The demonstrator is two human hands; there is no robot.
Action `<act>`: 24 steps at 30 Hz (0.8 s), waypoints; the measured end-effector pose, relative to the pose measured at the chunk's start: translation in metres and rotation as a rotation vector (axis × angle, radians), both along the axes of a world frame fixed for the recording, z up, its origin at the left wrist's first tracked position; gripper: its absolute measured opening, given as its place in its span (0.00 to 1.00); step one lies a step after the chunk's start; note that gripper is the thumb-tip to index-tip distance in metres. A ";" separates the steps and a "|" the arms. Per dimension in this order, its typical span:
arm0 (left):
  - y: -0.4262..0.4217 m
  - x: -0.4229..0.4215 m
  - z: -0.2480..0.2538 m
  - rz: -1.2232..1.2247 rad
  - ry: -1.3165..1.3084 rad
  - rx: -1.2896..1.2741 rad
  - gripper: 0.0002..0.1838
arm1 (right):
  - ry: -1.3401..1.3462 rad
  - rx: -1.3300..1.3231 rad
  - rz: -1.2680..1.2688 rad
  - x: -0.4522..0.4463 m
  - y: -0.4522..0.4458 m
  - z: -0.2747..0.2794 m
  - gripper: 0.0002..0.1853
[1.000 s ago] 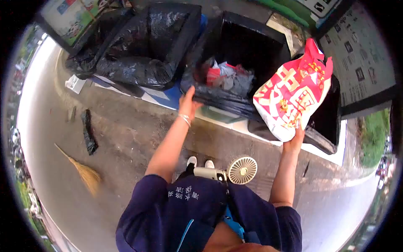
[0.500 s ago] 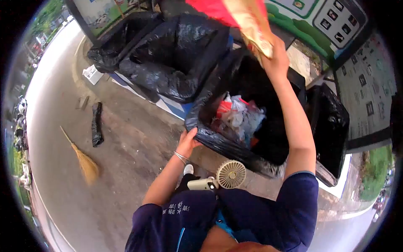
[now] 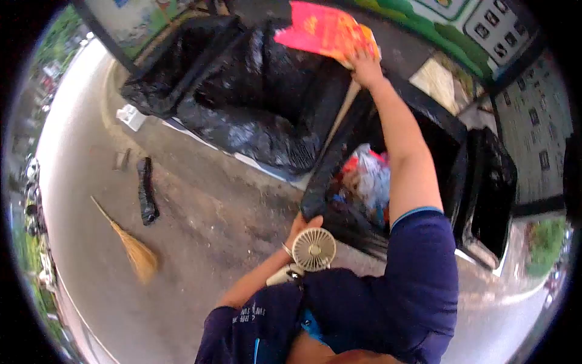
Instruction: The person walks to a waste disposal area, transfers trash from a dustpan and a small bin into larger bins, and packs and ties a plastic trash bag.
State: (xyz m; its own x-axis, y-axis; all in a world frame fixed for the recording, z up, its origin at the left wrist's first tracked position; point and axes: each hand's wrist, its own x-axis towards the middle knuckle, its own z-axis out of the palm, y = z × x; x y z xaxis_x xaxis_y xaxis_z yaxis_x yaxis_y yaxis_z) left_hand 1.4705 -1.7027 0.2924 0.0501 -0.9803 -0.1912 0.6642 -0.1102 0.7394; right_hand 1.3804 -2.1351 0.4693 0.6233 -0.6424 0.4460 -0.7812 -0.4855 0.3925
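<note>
My right hand (image 3: 367, 68) is stretched out to the far side of the bins, closed on the edge of a flat red and orange packaging sheet or bag (image 3: 321, 30); which of the two, I cannot tell. My left hand (image 3: 305, 225) grips the near rim of a black bin liner (image 3: 315, 197), its thumb on top, and a small fan partly covers it. Inside that lined bin lies crumpled plastic rubbish (image 3: 371, 179), white, red and blue. The red sheet is above the back of the neighbouring lined bin (image 3: 242, 130).
A cream handheld fan (image 3: 314, 249) hangs at my chest. On the pavement at left lie a straw broom (image 3: 136, 252) and a rolled black bag (image 3: 146, 191). A white box (image 3: 130, 117) sits by the bins. Another lined bin (image 3: 490, 194) stands at right, with sign boards (image 3: 527, 115) behind.
My right hand has moved farther away and to the left with the red sheet, which now spreads out flatter. The left hand still holds the liner rim. The whole view has shifted slightly.
</note>
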 end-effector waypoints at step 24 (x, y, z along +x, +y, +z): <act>-0.041 0.012 -0.037 -0.211 0.095 0.057 0.20 | -1.443 0.716 -0.510 -0.395 0.440 -0.133 0.25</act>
